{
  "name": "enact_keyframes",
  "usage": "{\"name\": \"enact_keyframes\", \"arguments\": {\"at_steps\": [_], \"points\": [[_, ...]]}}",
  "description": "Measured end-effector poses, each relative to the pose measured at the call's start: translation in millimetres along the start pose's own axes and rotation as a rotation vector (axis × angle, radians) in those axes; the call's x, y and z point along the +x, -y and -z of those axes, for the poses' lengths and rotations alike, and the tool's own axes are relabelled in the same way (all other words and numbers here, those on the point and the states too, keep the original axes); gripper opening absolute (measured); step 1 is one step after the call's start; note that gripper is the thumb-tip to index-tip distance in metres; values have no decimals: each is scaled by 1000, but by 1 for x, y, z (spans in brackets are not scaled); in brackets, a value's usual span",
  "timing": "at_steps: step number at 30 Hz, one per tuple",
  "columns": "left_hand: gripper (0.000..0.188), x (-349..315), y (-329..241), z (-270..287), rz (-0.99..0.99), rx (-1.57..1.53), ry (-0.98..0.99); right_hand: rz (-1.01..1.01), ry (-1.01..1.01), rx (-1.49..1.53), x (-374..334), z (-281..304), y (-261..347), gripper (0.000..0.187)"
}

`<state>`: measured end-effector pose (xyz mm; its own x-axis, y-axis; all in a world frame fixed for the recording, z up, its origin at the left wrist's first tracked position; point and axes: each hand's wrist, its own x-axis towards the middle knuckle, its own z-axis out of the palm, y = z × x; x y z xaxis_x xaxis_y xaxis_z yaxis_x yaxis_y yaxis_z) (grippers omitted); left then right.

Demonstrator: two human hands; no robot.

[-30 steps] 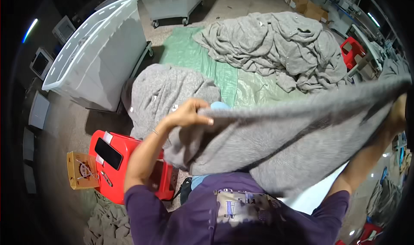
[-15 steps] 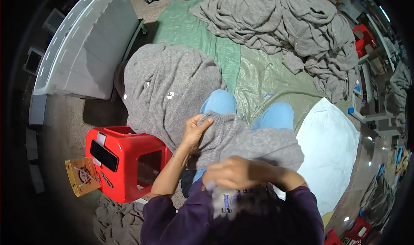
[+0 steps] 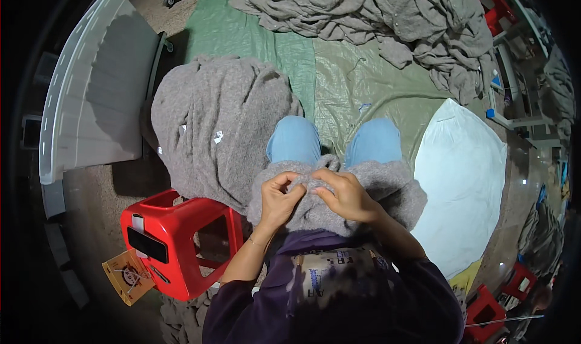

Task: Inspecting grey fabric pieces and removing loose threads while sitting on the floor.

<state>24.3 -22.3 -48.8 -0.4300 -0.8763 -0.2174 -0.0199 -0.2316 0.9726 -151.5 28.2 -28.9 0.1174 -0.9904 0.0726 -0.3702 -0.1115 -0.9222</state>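
Note:
A grey-brown knit garment (image 3: 327, 220) lies bunched across my lap, over light blue trousers. My left hand (image 3: 280, 199) pinches a fold of it between thumb and fingers. Close beside it, my right hand (image 3: 345, 194) pinches the same knit, so a short stretch of fabric runs between the two. Both hands are just in front of my knees. Whether anything small sits between the fingertips cannot be made out. A rounded heap of the same knit (image 3: 224, 114) with small white tags stands at the left, against the garment on my lap.
A red plastic stool (image 3: 181, 241) at my left bears a black phone (image 3: 147, 245); an orange box (image 3: 129, 277) adjoins it. A white bin (image 3: 103, 96) stands at far left. More knitwear (image 3: 387, 17) lies on the green tarp (image 3: 242, 32). A white sack (image 3: 460, 180) is at right.
My right hand has come forward from near my chest to meet the left at the knit. The garment is now gathered closer on my lap, and the view has shifted.

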Motion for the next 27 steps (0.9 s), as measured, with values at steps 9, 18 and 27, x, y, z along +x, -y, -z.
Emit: {"name": "enact_keyframes", "arguments": {"at_steps": [9, 18, 27], "points": [[14, -2, -12, 2, 305, -240, -99, 127, -66, -95, 3, -8, 2, 21], [11, 5, 9, -18, 36, -128, -322, 125, -17, -156, 0, -13, -8, 26], [8, 12, -20, -4, 373, -606, -16, 393, -197, -162, -15, -4, 37, 23]]}}
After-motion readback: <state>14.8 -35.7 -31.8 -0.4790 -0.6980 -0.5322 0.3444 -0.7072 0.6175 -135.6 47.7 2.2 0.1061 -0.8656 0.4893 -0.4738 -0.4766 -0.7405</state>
